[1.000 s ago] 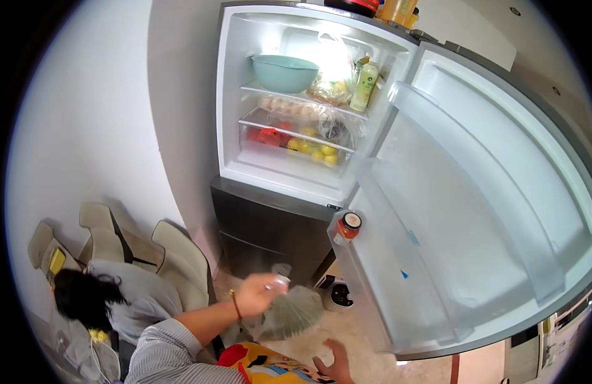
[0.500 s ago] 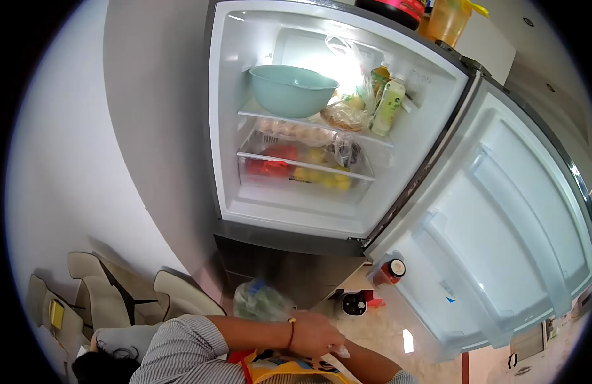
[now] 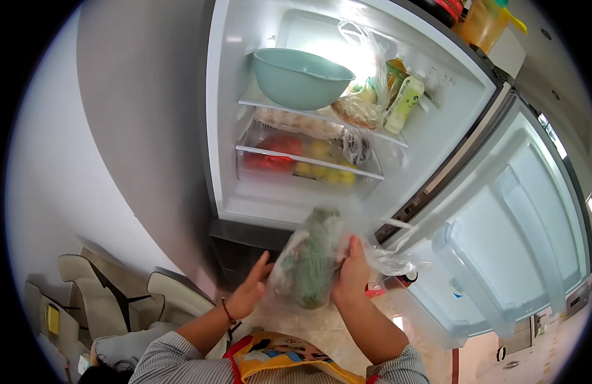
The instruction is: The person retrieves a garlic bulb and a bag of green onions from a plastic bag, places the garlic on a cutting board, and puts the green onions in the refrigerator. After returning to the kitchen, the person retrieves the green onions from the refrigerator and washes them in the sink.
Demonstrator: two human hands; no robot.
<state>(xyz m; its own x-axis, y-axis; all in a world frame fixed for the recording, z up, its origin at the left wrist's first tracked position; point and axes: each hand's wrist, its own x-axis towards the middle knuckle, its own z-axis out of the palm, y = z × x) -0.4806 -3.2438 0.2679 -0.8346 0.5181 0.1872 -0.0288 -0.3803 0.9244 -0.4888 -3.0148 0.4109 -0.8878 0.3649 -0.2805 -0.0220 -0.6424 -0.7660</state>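
A clear plastic bag with green vegetables [image 3: 312,262] hangs upright in front of the open fridge, blurred by motion. My right hand [image 3: 352,272] grips its right side, thumb up. My left hand [image 3: 250,289] is at the bag's left side, fingers spread, with nothing held in it. The bag's loose handles [image 3: 398,256] trail to the right. Behind it, the fridge [image 3: 264,200] holds a pale green bowl [image 3: 302,80] and bottles [image 3: 404,105] on the top shelf, eggs [image 3: 296,123] below, and a red bag [image 3: 273,152] with yellow fruit [image 3: 334,168] in the drawer.
The fridge door [image 3: 500,224] stands open on the right, with a red jar [image 3: 397,281] in its lower part. Beige chairs [image 3: 94,288] are at the lower left. An orange jug [image 3: 481,25] stands on top of the fridge.
The bag of vegetables has come up from the lower left to the middle. My hands, crossed low before, are now apart on either side of it. The view has shifted slightly.
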